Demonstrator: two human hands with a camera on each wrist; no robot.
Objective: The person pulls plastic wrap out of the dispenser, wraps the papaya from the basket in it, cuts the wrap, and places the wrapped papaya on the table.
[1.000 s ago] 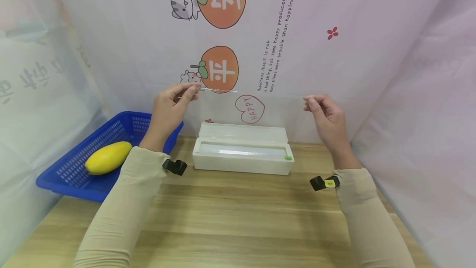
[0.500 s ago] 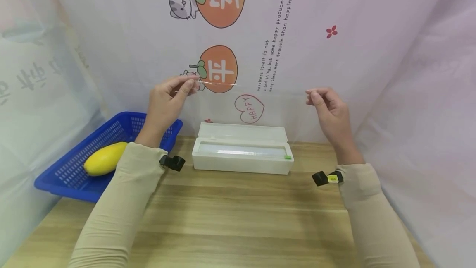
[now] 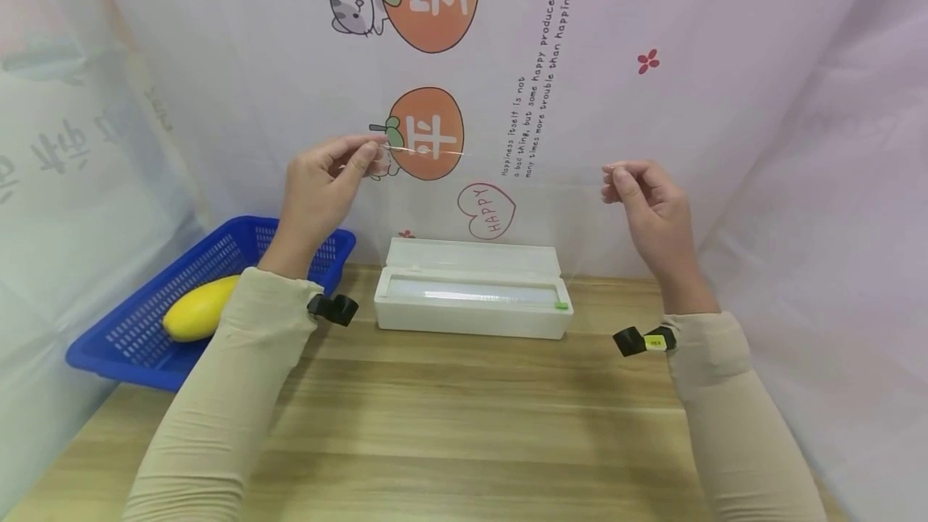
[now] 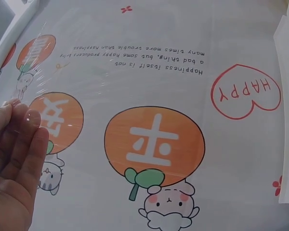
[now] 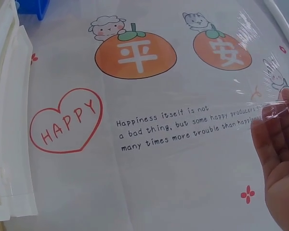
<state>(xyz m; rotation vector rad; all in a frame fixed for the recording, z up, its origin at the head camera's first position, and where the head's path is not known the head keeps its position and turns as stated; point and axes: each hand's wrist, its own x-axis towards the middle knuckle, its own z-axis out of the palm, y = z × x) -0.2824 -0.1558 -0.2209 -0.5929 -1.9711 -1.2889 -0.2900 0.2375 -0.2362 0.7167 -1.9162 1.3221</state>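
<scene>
A clear sheet of cling film (image 3: 435,152) stretches between the two raised hands, its top edge catching the light. Thumb and fingers of the left hand (image 3: 319,184) pinch one upper corner. At the opposite corner the right hand (image 3: 656,208) pinches it too, as the right wrist view shows with creased film (image 5: 278,111) at the fingertips. Below and behind the hands stands a long white dispenser box (image 3: 471,321), its lid (image 3: 474,256) tipped back. Inside lies the film roll (image 3: 471,295); the film's lower part is barely visible against the backdrop.
At the left, a blue plastic basket (image 3: 90,357) holds a yellow mango-like fruit (image 3: 199,311), partly behind the left sleeve. A green slider (image 3: 561,306) sits at the box's front right corner. Printed white sheeting (image 3: 580,87) walls the wooden table (image 3: 464,433) at back and sides.
Both hands have risen and moved slightly apart, lifting the film's top edge higher up the backdrop. The box and basket stay where they were.
</scene>
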